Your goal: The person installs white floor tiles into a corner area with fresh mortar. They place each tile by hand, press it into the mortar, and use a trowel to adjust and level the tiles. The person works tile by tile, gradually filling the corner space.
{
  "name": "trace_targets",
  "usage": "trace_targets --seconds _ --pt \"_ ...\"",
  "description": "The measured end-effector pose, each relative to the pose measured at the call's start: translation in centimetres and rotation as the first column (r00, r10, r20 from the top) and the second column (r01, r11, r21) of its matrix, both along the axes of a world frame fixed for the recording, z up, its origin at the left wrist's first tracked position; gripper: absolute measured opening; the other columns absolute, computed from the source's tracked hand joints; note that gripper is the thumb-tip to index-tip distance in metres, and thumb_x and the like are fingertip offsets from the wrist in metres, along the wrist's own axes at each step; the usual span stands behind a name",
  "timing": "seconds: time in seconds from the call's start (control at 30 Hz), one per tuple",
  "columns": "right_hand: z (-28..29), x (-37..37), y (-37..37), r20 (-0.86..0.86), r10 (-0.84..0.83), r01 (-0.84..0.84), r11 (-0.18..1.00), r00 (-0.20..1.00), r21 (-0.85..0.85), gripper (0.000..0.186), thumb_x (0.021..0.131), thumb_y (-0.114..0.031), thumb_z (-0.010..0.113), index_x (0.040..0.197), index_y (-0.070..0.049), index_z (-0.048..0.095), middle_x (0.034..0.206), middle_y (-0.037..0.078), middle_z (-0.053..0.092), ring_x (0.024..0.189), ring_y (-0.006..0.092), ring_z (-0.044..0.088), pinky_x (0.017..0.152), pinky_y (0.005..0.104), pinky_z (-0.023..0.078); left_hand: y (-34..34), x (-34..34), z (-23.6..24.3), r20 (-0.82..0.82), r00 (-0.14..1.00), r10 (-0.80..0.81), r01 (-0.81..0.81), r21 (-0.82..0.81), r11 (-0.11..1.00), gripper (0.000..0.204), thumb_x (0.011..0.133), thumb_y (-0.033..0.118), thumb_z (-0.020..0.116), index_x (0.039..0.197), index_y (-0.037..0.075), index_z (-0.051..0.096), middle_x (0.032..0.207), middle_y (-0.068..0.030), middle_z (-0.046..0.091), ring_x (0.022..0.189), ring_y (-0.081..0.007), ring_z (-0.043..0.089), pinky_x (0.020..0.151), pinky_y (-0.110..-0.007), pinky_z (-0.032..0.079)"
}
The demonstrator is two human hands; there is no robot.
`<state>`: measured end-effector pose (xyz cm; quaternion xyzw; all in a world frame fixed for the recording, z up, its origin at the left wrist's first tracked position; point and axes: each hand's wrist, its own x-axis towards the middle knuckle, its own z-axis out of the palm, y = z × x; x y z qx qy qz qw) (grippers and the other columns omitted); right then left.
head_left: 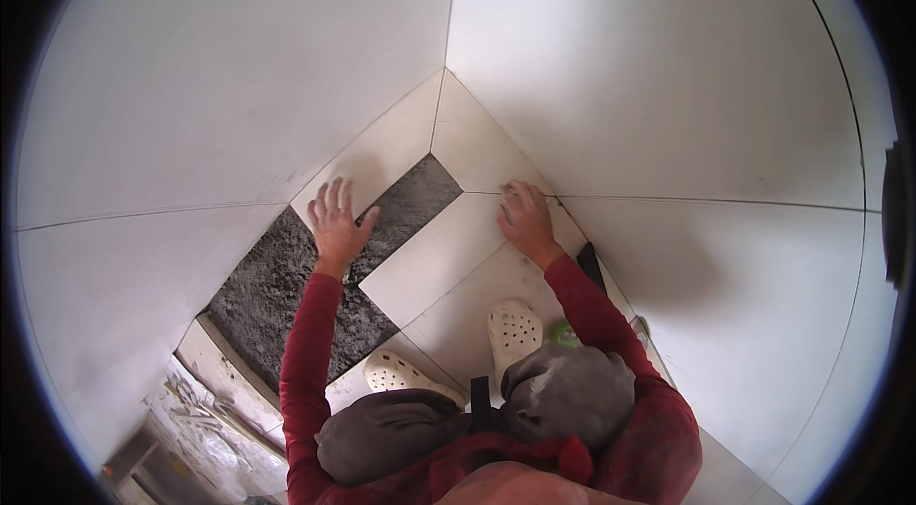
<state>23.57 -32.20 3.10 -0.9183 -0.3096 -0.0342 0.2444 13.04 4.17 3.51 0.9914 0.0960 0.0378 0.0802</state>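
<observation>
My left hand (339, 224), fingers spread, is over the edge between a cream floor tile (315, 190) along the left wall and the dark mortar bed (258, 290); whether it touches is unclear. My right hand (525, 224) has slightly bent fingers apart at the seam between a back tile (487, 152) and a cream tile (425, 252) beside the exposed mortar. Neither hand visibly holds anything. White clogs with holes (513, 329) are on my feet on the tiles below, partly hidden by my knees.
Large white tiled walls (172, 66) meet in a corner ahead. At lower left are a pale strip (234, 362) and a dirty surface with long sticks or tools (215, 414). A dark narrow object (589, 262) stands by the right wall; a green item (563, 333) is behind my knee.
</observation>
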Motion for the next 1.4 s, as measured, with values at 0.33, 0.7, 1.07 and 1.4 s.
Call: trace_targets --seconds 0.33,0.7,1.07,1.4 --pt "0.1 1.8 1.5 -0.002 -0.075 0.075 0.995 0.997 -0.071 0.046 0.091 -0.018 0.062 0.131 0.004 0.058 0.142 0.024 0.05 0.132 0.0419 0.047 0.111 0.0501 0.039 -12.2 11.9 0.2 0.027 0.735 -0.678 0.675 -0.131 0.726 0.063 0.106 0.047 0.044 0.151 0.003 0.041 0.159 -0.0162 0.038 0.15 -0.0336 0.032 0.121 -0.051 0.028" --pt "-0.6 4.4 2.5 -0.026 -0.087 0.084 0.991 0.996 -0.099 0.052 0.091 -0.017 0.062 0.136 0.007 0.053 0.143 0.028 0.048 0.132 0.0458 0.044 0.112 0.0528 0.037 -11.5 11.7 -1.4 0.032 0.762 -0.646 0.642 -0.158 0.75 0.069 0.105 0.05 0.043 0.152 -0.001 0.039 0.159 -0.0168 0.039 0.151 -0.0329 0.03 0.123 -0.05 0.026" --pt "0.1 1.3 0.0 -0.02 -0.132 0.13 0.988 0.991 -0.088 0.046 0.089 -0.021 0.063 0.127 0.004 0.06 0.125 0.019 0.055 0.117 0.0393 0.052 0.101 0.0517 0.043 -11.7 14.8 1.6 -0.149 0.734 -0.662 0.639 -0.176 0.748 0.05 0.097 0.026 0.057 0.141 0.001 0.053 0.147 -0.0154 0.053 0.133 -0.0316 0.052 0.109 -0.047 0.042" --pt "3.5 -9.7 -0.2 -0.217 0.04 -0.033 0.999 0.975 0.037 0.037 0.092 -0.019 0.063 0.123 0.0 0.062 0.119 0.016 0.061 0.114 0.035 0.056 0.099 0.0485 0.044 -15.8 19.2 -1.2 0.079 0.613 -0.786 0.789 -0.007 0.615 0.049 0.091 0.013 0.058 0.138 0.003 0.054 0.141 -0.0151 0.056 0.125 -0.0338 0.054 0.098 -0.049 0.048"
